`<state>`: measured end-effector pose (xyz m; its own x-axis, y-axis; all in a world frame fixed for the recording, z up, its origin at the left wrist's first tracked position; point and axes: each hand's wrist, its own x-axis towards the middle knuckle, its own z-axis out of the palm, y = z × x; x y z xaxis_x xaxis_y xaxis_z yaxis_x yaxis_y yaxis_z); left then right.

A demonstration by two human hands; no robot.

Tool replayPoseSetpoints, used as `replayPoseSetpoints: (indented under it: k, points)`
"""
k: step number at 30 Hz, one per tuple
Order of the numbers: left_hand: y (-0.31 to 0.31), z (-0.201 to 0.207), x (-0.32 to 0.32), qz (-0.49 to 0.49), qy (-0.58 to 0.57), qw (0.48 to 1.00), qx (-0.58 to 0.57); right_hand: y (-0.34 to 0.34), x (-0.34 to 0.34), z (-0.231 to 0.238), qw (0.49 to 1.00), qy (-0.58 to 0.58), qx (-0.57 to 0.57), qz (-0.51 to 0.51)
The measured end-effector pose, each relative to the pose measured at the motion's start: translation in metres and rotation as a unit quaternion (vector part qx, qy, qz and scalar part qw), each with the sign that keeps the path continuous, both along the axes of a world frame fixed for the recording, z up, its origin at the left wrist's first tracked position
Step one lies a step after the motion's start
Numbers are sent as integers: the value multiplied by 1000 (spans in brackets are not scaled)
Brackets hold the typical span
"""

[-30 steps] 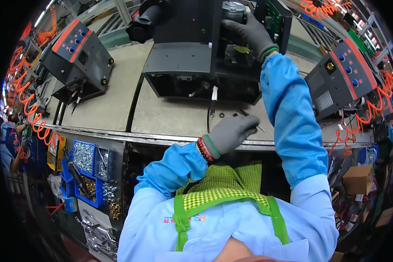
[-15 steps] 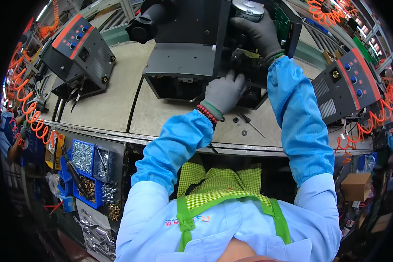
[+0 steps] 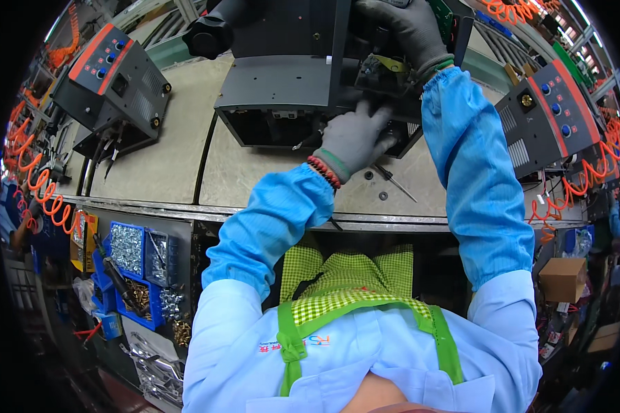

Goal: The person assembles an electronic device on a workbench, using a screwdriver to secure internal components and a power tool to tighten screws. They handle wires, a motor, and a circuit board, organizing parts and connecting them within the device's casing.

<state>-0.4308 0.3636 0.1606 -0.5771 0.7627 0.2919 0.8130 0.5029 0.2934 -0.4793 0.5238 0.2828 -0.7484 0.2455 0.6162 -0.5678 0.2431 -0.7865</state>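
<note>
Below, blue bins point(image 3: 127, 248) of screws, both gloved hands' grip on dark machine housing point(image 3: 282, 89), left hand point(image 3: 355, 138), right hand point(image 3: 399, 31).

I see my left hand point(image 3: 355, 138), in a grey glove, pressed against the open front of the dark metal case point(image 3: 289, 89) on the workbench point(image 3: 158, 165). My right hand point(image 3: 399, 31) grips the case's upper edge. A thin screwdriver point(image 3: 395, 183) lies on the bench just beside my left wrist.

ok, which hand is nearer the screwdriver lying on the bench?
Left. The left hand sits at the dark machine housing just above the screwdriver; the right hand is higher up on the housing.
</note>
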Motion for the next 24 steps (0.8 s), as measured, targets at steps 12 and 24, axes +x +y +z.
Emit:
replayPoseSetpoints:
  k: [12,24]
  points:
    - [-7,-10,-17,49,39,997,51,-6,-5,-13,1000,7,13,-16]
    - [-6,-9,-18,35,38,997,52,-5,-4,-12,999,-20,31,-37]
